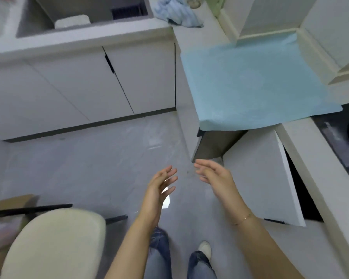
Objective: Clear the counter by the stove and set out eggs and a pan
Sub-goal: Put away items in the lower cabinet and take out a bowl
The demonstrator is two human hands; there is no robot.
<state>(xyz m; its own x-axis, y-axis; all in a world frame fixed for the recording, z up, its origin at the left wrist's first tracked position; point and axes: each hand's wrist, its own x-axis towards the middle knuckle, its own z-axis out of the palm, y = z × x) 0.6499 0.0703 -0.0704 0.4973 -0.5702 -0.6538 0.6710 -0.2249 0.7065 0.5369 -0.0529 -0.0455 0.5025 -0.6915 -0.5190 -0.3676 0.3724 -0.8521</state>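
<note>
Hands hover low over the pale floor, empty: the left hand and the right hand face each other a little apart, fingers straight and loosely spread, grasping nothing. A thin bracelet circles the right wrist. Just beyond the right hand a white cabinet door stands ajar, dark space behind it. Above and beyond that door, the counter carries a light blue sheet whose near edge droops over the front. Farther right of the hands a dark stove surface shows at the frame's edge. No eggs or pan are in view. Far ahead of the left hand sits a sink, with a blue cloth beside it. Near the left forearm is a cream chair seat.
</note>
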